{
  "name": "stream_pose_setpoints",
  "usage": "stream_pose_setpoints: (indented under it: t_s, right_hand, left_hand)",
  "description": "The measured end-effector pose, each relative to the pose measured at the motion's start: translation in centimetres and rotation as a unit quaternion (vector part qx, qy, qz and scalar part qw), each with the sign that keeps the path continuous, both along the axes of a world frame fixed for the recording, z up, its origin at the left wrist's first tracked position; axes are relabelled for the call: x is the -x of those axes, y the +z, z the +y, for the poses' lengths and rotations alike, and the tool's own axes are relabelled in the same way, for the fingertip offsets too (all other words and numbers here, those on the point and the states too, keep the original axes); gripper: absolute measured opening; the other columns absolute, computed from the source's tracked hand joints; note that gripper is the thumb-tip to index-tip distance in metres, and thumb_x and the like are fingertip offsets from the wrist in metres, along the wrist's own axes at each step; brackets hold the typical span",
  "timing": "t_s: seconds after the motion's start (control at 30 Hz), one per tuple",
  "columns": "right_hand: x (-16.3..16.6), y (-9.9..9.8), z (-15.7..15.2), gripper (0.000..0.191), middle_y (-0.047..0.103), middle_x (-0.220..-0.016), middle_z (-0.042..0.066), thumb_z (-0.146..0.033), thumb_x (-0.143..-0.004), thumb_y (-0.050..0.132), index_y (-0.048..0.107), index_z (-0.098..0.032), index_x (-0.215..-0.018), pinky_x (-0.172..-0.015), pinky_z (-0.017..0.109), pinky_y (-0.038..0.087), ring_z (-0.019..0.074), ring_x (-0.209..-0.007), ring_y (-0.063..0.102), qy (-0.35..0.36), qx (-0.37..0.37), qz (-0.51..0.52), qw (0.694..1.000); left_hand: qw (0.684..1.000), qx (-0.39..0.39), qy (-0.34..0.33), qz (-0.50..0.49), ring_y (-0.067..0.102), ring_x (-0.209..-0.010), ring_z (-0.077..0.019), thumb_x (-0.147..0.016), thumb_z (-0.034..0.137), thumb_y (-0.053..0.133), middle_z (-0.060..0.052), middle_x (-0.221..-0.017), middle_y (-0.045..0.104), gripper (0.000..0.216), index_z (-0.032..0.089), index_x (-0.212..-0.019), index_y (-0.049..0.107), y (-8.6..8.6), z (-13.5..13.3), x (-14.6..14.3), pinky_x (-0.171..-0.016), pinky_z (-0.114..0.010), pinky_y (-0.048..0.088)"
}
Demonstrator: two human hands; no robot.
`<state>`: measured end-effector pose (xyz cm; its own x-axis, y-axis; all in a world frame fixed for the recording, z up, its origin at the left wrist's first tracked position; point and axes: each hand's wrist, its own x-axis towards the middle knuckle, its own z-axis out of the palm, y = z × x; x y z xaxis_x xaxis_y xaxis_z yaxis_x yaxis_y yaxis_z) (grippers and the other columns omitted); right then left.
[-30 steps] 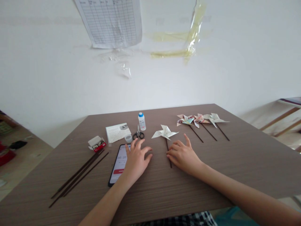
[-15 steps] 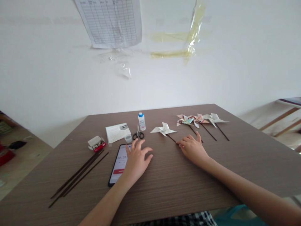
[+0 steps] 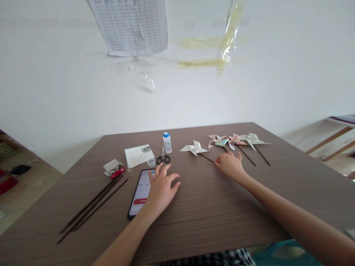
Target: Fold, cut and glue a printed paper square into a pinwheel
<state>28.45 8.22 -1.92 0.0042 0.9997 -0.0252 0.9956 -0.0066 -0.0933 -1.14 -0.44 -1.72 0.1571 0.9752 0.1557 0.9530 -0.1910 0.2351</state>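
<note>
A white paper pinwheel (image 3: 195, 147) on a thin dark stick lies on the table, and my right hand (image 3: 229, 164) pinches the lower end of that stick. Just beyond this hand lie a multicoloured pinwheel (image 3: 218, 142), a reddish pinwheel (image 3: 235, 140) and another white pinwheel (image 3: 253, 139), side by side on dark sticks. My left hand (image 3: 163, 186) is spread, fingers apart, over the right part of a phone (image 3: 137, 197) with a timer on its screen. Nothing is in this hand; whether it touches the phone I cannot tell.
Scissors (image 3: 163, 158), a glue bottle (image 3: 167, 143), a roll of clear tape (image 3: 151, 162) and white paper (image 3: 138, 156) lie ahead of my left hand. Leftward are a small red-and-white box (image 3: 114, 169) and several dark sticks (image 3: 93, 205). A wall (image 3: 199, 103) borders the table's far edge.
My right hand has slid a little right and away from me, taking the white pinwheel along towards the other pinwheels. The left hand has stayed where it was.
</note>
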Motion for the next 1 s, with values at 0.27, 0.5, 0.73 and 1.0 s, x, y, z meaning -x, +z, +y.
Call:
stream_pose_setpoints:
  t_s: [0.27, 0.5, 0.73, 1.0]
  right_hand:
    - [0.5, 0.9, 2.1, 0.023, 0.086, -0.119, 0.02, -0.032, -0.094, 0.07, 0.09, -0.021, -0.1, -0.124, 0.072, 0.042, 0.045, -0.141, 0.068, -0.011, 0.068, 0.002, 0.998]
    - [0.6, 0.8, 2.1, 0.022, 0.085, -0.111, 0.019, -0.032, -0.093, 0.072, 0.09, -0.019, -0.095, -0.127, 0.075, 0.036, 0.0446, -0.14, 0.067, -0.01, 0.063, 0.003, 0.998]
    - [1.0, 0.8, 1.9, 0.029, 0.085, -0.128, 0.022, -0.026, -0.098, 0.066, 0.091, -0.02, -0.11, -0.131, 0.085, 0.024, 0.045, -0.144, 0.066, -0.002, 0.03, -0.003, 1.0]
    - [0.7, 0.0, 2.5, 0.041, 0.086, -0.13, 0.019, -0.024, -0.108, 0.052, 0.091, -0.024, -0.118, -0.132, 0.084, 0.023, 0.0417, -0.144, 0.067, -0.011, -0.022, 0.012, 1.0]
  left_hand:
    - [1.0, 0.004, 0.003, 0.01, 0.045, -0.169, -0.0491, -0.103, 0.023, 0.077, -0.013, -0.169, 0.068, 0.026, 0.033, -0.122, 0.092, 0.3, 0.0, -0.1, -0.131, -0.091, 0.035]
    - [1.0, 0.014, 0.009, 0.009, 0.045, -0.169, -0.0485, -0.104, 0.022, 0.078, -0.012, -0.17, 0.066, 0.026, 0.034, -0.122, 0.091, 0.5, -0.1, -0.3, -0.131, -0.09, 0.034]
    - [1.0, 0.021, 0.015, -0.007, 0.044, -0.17, -0.0486, -0.103, 0.022, 0.08, -0.013, -0.17, 0.066, 0.024, 0.033, -0.12, 0.092, 0.7, -0.1, -0.5, -0.134, -0.089, 0.032]
    - [1.0, 0.018, 0.009, 0.006, 0.045, -0.17, -0.0487, -0.104, 0.022, 0.078, -0.014, -0.171, 0.066, 0.025, 0.032, -0.122, 0.092, 0.7, -0.2, -0.4, -0.132, -0.091, 0.033]
